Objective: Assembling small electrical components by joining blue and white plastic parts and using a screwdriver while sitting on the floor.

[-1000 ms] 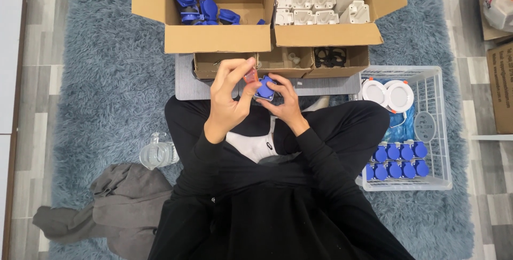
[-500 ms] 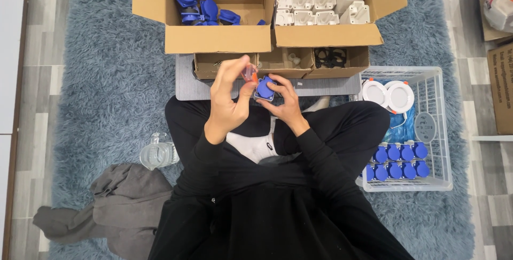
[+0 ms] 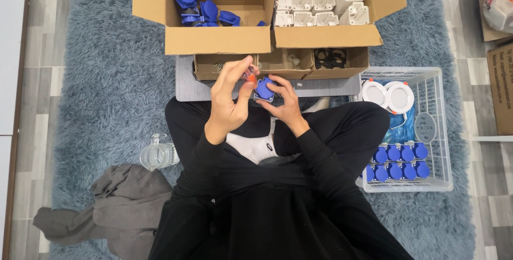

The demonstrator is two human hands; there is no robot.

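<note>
Both hands still hold the blue socket, left raised slightly.

Floor is grey wood-look planks, light even and flat, no hard shadows. Shaggy blue-grey rug covers most of the middle. White cabinet edge along the left side. Grey board lies flat on the rug. Brown cardboard carton at the right edge, touching a white shelf lip
</note>
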